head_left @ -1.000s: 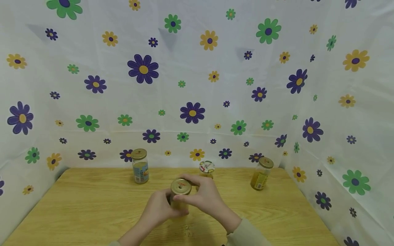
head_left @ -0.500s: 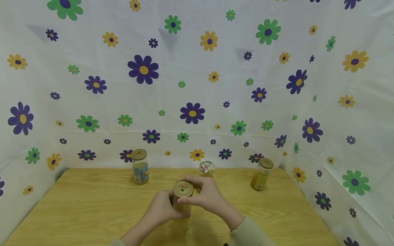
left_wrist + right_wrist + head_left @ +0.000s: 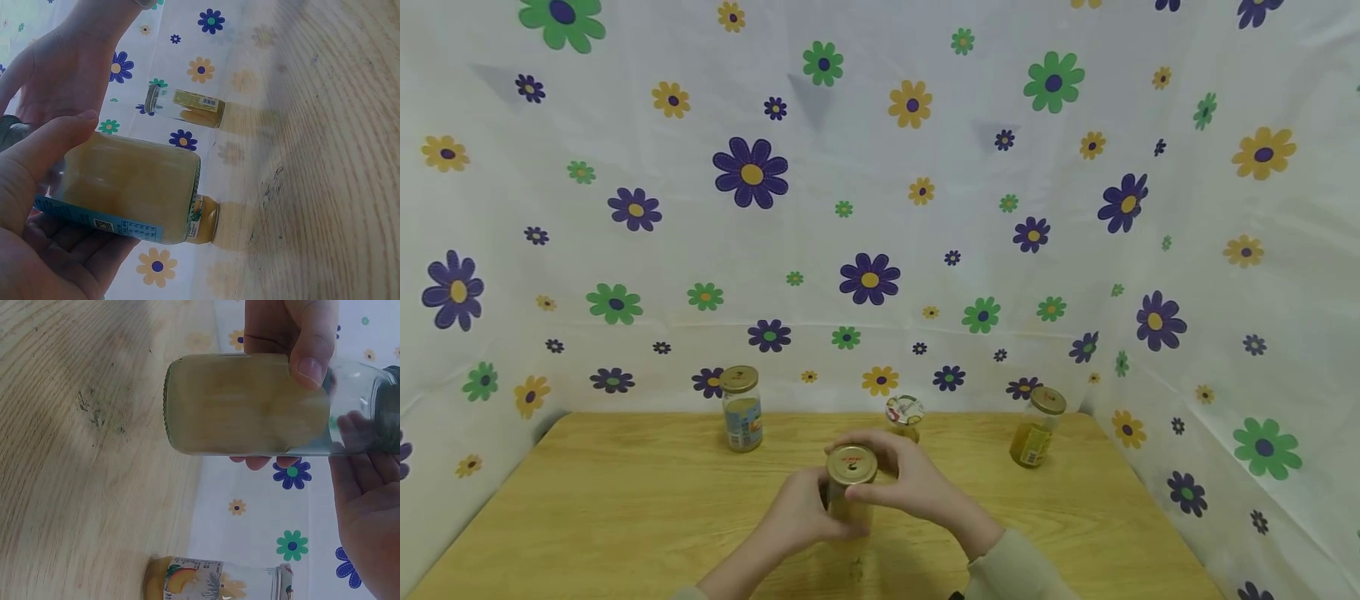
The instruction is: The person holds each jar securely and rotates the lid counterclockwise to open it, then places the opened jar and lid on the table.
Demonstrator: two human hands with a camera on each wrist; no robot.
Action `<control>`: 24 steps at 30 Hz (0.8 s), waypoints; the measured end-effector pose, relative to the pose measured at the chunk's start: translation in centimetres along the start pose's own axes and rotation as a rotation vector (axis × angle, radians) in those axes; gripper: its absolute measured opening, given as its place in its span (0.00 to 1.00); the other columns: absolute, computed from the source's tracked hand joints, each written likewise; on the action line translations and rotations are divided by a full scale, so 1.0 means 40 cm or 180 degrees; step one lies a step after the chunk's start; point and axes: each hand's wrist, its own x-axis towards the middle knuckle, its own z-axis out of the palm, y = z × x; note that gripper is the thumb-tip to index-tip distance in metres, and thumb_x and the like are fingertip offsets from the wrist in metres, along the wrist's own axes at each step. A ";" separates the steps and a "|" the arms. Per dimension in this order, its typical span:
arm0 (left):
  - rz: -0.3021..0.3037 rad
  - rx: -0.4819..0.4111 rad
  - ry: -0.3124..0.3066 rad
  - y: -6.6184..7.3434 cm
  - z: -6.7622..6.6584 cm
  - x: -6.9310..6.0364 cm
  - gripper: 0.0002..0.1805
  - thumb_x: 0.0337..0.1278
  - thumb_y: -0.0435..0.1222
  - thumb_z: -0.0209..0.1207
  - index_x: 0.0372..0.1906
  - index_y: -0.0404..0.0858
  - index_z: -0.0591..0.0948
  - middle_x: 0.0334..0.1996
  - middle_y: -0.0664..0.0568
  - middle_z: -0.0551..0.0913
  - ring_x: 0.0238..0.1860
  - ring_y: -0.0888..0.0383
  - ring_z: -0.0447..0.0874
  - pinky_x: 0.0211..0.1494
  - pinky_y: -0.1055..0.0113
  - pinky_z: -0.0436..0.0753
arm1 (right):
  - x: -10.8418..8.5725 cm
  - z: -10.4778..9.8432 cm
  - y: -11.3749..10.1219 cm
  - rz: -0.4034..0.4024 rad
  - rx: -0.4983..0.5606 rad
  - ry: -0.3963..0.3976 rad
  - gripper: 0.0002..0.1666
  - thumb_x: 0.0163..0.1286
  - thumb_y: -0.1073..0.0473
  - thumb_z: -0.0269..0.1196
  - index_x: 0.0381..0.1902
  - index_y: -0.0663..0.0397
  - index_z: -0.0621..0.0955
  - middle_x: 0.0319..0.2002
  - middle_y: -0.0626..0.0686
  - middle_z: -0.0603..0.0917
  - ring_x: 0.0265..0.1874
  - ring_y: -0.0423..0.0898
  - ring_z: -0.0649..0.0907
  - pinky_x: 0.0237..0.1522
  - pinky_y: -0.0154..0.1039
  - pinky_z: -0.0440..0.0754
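Held upright in front of me is a glass jar [image 3: 244, 406] of pale yellowish contents, with a gold lid [image 3: 852, 465] and a blue label [image 3: 119, 223]. My left hand [image 3: 805, 512] grips the jar's body, thumb on one side and fingers round the other. My right hand [image 3: 913, 479] has its thumb at the lid's near edge and its fingers round the far side. The jar's base is held above the wooden table [image 3: 625, 517], as both wrist views show. Part of the right fingers is hidden behind the jar in the head view.
Three other jars stand farther back: a blue-labelled jar [image 3: 742, 417] on the left, a jar with a patterned white lid [image 3: 905, 410] just behind my right hand, and a yellow-labelled jar [image 3: 1036, 429] on the right. A flower-print curtain [image 3: 820, 233] encloses the table.
Both hands and the jar have shifted slightly right and nearer to me. The red print on the lid has turned a little. The other jars have stayed where they were.
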 end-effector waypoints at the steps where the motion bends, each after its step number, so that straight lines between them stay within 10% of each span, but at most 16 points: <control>1: 0.0008 0.0004 0.0000 0.001 0.000 0.000 0.27 0.40 0.37 0.84 0.47 0.32 0.87 0.39 0.49 0.92 0.39 0.59 0.87 0.40 0.66 0.86 | -0.001 -0.002 0.001 -0.0015 -0.0008 -0.0010 0.31 0.74 0.50 0.71 0.71 0.51 0.78 0.69 0.57 0.82 0.64 0.41 0.83 0.68 0.35 0.79; 24: 0.0222 0.0036 -0.0131 0.000 0.020 0.020 0.29 0.40 0.38 0.84 0.52 0.34 0.87 0.44 0.48 0.92 0.45 0.56 0.89 0.46 0.65 0.87 | -0.027 -0.044 -0.020 -0.0103 -0.0257 0.0080 0.33 0.69 0.59 0.74 0.70 0.58 0.79 0.68 0.58 0.83 0.68 0.45 0.82 0.75 0.37 0.75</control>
